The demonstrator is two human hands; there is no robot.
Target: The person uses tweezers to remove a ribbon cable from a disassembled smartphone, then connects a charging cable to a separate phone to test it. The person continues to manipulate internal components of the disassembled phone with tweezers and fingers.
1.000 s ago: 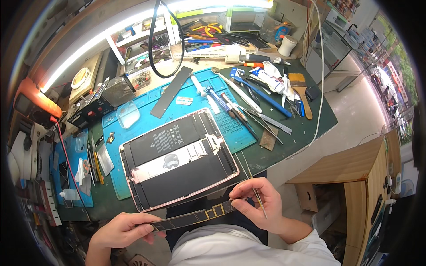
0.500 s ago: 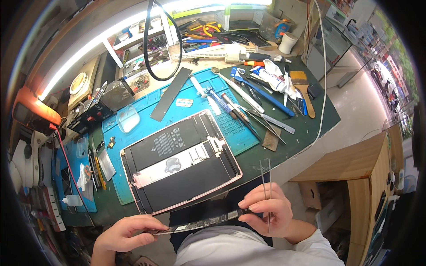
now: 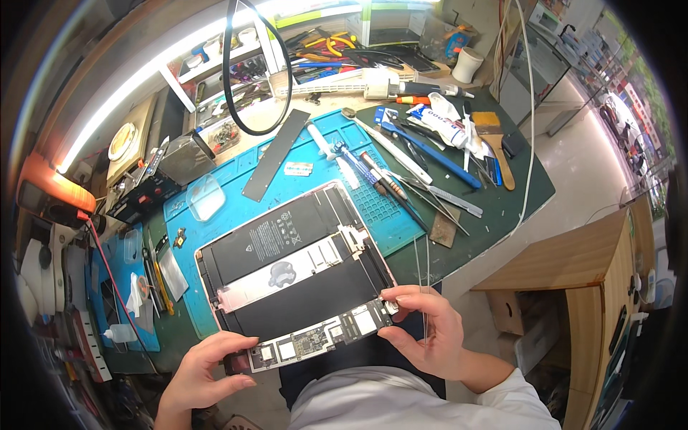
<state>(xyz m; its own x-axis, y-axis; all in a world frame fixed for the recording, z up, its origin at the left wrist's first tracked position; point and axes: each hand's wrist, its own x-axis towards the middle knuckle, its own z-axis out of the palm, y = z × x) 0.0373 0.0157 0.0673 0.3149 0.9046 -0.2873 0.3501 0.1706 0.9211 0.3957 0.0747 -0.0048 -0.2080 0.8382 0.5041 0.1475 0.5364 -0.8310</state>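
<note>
Opened tablet housing (image 3: 287,269) lies at frame centre on blue work mat (image 3: 215,215), black battery cells exposed. Long logic board (image 3: 315,337) sits along housing's lower edge, lower centre of frame. Left hand (image 3: 204,373): fingers closed on board's left end. Right hand (image 3: 426,330): fingers pinch board's right end, tweezers (image 3: 423,287) held in same hand, tips pointing up-frame. Screwdrivers and hand tools (image 3: 401,172) lie on surface (image 3: 502,201), upper right.
</note>
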